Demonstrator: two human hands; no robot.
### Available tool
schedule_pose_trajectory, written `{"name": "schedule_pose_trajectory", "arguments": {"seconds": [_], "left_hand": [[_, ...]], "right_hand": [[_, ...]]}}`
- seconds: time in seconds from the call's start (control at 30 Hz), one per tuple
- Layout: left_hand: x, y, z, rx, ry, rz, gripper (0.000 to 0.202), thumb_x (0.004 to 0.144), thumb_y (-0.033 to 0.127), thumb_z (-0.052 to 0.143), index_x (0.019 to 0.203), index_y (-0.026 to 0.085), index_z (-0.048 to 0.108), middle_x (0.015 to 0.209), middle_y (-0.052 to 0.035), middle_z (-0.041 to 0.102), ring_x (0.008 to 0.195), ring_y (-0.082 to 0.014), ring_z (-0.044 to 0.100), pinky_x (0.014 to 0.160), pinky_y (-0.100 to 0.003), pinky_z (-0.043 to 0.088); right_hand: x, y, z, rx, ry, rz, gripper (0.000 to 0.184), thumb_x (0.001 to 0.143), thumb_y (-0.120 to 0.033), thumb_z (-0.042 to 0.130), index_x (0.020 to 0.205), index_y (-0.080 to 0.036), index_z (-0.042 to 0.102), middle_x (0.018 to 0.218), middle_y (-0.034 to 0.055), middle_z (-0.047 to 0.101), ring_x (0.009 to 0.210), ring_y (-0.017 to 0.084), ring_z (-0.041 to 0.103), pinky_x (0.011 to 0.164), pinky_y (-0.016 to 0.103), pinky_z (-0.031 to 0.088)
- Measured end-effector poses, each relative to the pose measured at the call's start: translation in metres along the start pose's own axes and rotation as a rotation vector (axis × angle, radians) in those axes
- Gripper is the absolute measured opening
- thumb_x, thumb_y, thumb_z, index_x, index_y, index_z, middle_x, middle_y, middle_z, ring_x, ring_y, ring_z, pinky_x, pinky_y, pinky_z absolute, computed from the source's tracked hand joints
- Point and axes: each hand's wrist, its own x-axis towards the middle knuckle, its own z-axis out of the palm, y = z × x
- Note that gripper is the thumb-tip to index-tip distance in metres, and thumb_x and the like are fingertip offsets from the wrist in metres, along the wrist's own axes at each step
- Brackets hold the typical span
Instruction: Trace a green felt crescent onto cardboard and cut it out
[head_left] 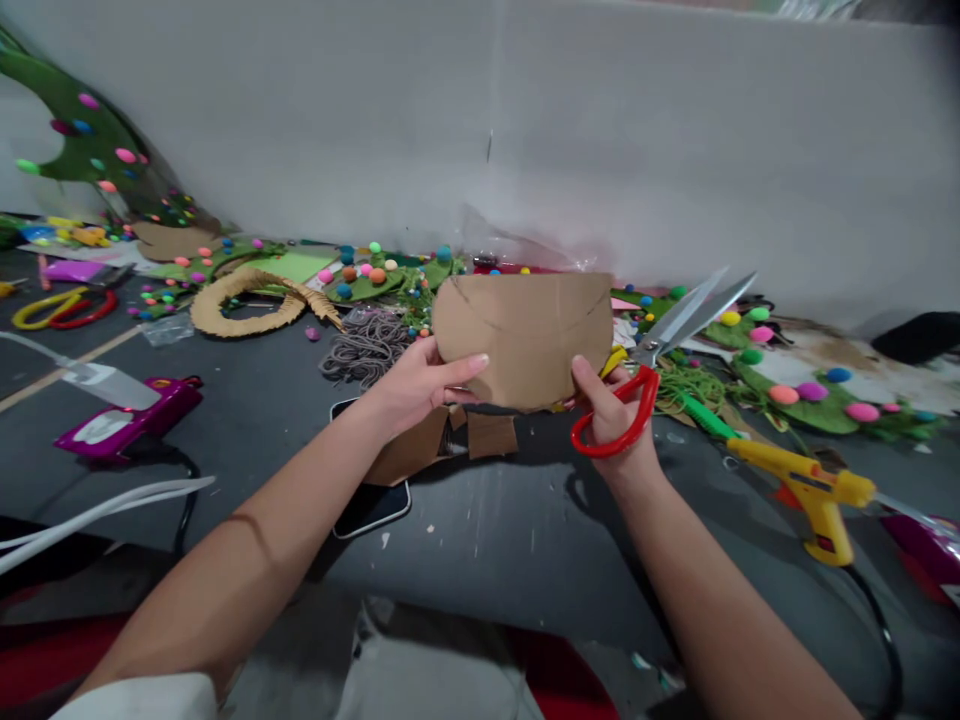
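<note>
A rounded piece of brown cardboard [525,335], with a straight top edge and a faint curved pencil line, is held up above the table. My left hand [420,385] pinches its lower left side, thumb in front. My right hand [609,410] grips the lower right side with the thumb. Scissors [651,350] also hang in that hand, one red handle looped around the fingers and a yellow handle behind. Their blades are spread and point up to the right. Cardboard offcuts [491,435] and a phone [375,510] lie below, partly hidden.
On the right rests a yellow glue gun [814,485]; a purple device [124,420] lies at left. Grey cord [364,345], a cardboard ring [247,310] and green felt with pom-poms [810,400] line the back. Other scissors [67,307] lie at far left. A wall [337,120] stands behind.
</note>
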Motion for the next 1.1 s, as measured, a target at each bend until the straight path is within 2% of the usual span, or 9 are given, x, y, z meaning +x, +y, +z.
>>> {"name": "schedule_pose_trajectory", "arguments": {"seconds": [0.1,0.23,0.33,0.4,0.5,0.6,0.7,0.87,1.1], "left_hand": [[0.000,-0.004,0.008,-0.045,0.117,0.063,0.046,0.069,0.032,0.098,0.106,0.015,0.077,0.105,-0.0113,0.083,0.088,-0.0251,0.081,0.069,-0.032,0.068],[0.004,0.002,0.001,-0.112,0.254,0.158,0.043,0.070,0.029,0.097,0.106,0.016,0.079,0.105,-0.0100,0.084,0.087,-0.0236,0.082,0.077,-0.033,0.070],[0.003,0.007,0.000,-0.148,0.294,0.173,0.044,0.070,0.030,0.096,0.108,0.016,0.079,0.108,-0.0111,0.084,0.092,-0.0266,0.082,0.084,-0.038,0.070],[0.002,0.007,0.004,-0.166,0.300,0.166,0.045,0.068,0.030,0.097,0.107,0.016,0.079,0.110,-0.0118,0.084,0.095,-0.0282,0.082,0.085,-0.040,0.070],[0.001,0.001,0.013,-0.190,0.318,0.152,0.044,0.064,0.027,0.098,0.102,0.016,0.080,0.109,-0.0100,0.084,0.093,-0.0256,0.082,0.077,-0.032,0.069],[0.001,-0.007,0.022,-0.205,0.287,0.111,0.045,0.064,0.025,0.097,0.104,0.016,0.080,0.110,-0.0091,0.084,0.095,-0.0237,0.081,0.073,-0.027,0.066],[0.001,-0.010,0.024,-0.199,0.227,0.052,0.049,0.067,0.023,0.095,0.113,0.019,0.079,0.116,-0.0079,0.083,0.102,-0.0246,0.080,0.073,-0.028,0.066],[0.001,-0.005,0.014,-0.171,0.191,0.033,0.045,0.075,0.026,0.086,0.119,0.020,0.077,0.120,-0.0086,0.082,0.109,-0.0285,0.079,0.080,-0.036,0.068],[0.001,-0.003,0.011,-0.108,0.165,0.025,0.043,0.076,0.028,0.088,0.117,0.019,0.076,0.120,-0.0098,0.082,0.099,-0.0261,0.080,0.071,-0.032,0.067]], "right_hand": [[-0.001,-0.004,0.001,0.010,-0.060,0.012,0.035,0.081,-0.052,0.086,0.084,-0.022,0.068,0.076,0.0016,0.071,0.056,0.014,0.060,0.051,0.029,0.051],[-0.001,-0.002,0.003,-0.045,-0.131,0.131,0.047,0.079,-0.064,0.083,0.074,-0.022,0.063,0.065,-0.0009,0.064,0.048,0.011,0.052,0.046,0.026,0.044],[-0.002,0.003,0.003,-0.133,-0.188,0.183,0.051,0.080,-0.068,0.080,0.071,-0.021,0.063,0.060,-0.0005,0.062,0.047,0.011,0.052,0.046,0.027,0.042],[-0.004,0.004,0.004,-0.144,-0.221,0.186,0.051,0.080,-0.069,0.080,0.071,-0.021,0.065,0.062,0.0015,0.065,0.047,0.012,0.053,0.046,0.028,0.043],[-0.010,0.002,0.011,-0.072,-0.250,0.168,0.048,0.079,-0.066,0.083,0.079,-0.021,0.067,0.072,0.0039,0.073,0.051,0.013,0.057,0.051,0.029,0.047],[-0.014,-0.002,0.018,0.062,-0.199,0.173,0.045,0.071,-0.055,0.092,0.083,-0.022,0.064,0.077,0.0023,0.074,0.057,0.015,0.062,0.056,0.031,0.052],[-0.011,-0.006,0.017,0.130,-0.136,0.190,0.044,0.064,-0.043,0.097,0.081,-0.023,0.061,0.072,-0.0016,0.068,0.060,0.015,0.062,0.058,0.031,0.052],[0.003,-0.008,0.006,0.148,-0.114,0.198,0.033,0.062,-0.033,0.090,0.075,-0.023,0.061,0.061,-0.0041,0.061,0.054,0.013,0.056,0.055,0.029,0.047],[0.008,-0.010,-0.001,0.181,-0.173,0.211,0.017,0.063,-0.033,0.075,0.071,-0.022,0.065,0.059,-0.0020,0.061,0.050,0.013,0.053,0.054,0.030,0.044]]}}
